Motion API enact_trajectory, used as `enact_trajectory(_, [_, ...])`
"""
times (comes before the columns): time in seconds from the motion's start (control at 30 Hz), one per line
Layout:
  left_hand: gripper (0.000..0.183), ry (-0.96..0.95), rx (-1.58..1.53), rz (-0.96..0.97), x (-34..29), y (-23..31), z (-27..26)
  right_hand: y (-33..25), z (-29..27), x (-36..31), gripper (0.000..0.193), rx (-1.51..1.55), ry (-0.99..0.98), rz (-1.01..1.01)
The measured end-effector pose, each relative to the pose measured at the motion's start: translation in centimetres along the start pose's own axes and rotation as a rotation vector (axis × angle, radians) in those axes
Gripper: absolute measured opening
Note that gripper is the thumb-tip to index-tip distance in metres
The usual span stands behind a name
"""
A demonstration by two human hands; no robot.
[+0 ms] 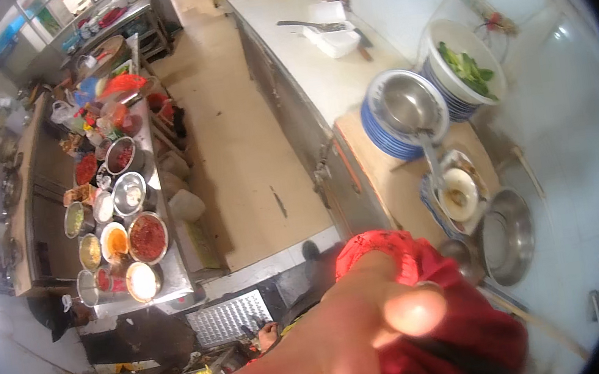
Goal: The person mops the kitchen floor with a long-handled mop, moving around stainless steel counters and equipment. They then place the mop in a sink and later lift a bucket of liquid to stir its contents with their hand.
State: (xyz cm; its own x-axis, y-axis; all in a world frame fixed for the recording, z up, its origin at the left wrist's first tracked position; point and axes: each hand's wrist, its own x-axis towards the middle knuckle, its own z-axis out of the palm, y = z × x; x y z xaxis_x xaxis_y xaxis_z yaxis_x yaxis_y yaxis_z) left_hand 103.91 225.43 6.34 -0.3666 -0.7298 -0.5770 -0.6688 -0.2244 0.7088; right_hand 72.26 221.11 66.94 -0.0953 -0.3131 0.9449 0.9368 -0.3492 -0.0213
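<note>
Large and close, my right hand (pixel 327 328) fills the lower middle, raised on a bent arm in a red sleeve (pixel 446 304). Its fingers and thumb are spread apart, and nothing shows between them. Much lower and partly covered by it, my left hand (pixel 267 335) is small in view. The left fingers look curled at a dark object (pixel 249 332) whose kind I cannot make out. Beside that hand lies a pale metal tray or plate with rows of dimples (pixel 230 318), set on a dark worktop.
Left, a metal table holds several bowls of ingredients, including red chopped food (pixel 147 237) and a white bowl with orange contents (pixel 115 242). Right, a steel ladle (pixel 431 157) rests by stacked blue-rimmed bowls (pixel 388 136). Leafy greens (pixel 468 71) and a steel basin (pixel 507 238) stand near the wall.
</note>
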Motion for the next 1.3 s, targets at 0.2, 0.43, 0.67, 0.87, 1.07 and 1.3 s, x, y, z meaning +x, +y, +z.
enact_trajectory(0.2, [0.018, 0.217, 0.014, -0.006, 5.0, 3.5, -0.6, -2.6, -6.0, 2.6, 0.078, 0.233, -0.034, -0.129])
enact_trajectory(0.43, [0.021, 0.434, 0.029, -0.152, 6.8, 13.3, -1.8, -4.3, -13.5, 6.4, 0.078, 0.495, 0.038, -0.198])
enact_trajectory(0.67, [0.027, 0.483, 0.030, -0.282, 16.6, 16.7, -1.4, -6.2, -26.4, 9.5, 0.066, 0.498, 0.074, -0.165])
enact_trajectory(0.87, [0.036, 0.207, -0.035, -0.277, 30.9, 23.6, -4.4, -4.9, -41.9, 12.8, 0.068, 0.274, 0.100, 0.027])
enact_trajectory(1.07, [0.038, -0.053, -0.058, -0.329, 42.6, 30.8, -9.4, -4.2, -55.4, 18.7, 0.071, 0.036, 0.104, 0.108])
enact_trajectory(1.3, [0.037, -0.108, 0.015, -0.265, 52.5, 38.1, -15.4, -6.0, -68.6, 23.2, 0.079, -0.070, 0.058, 0.056])
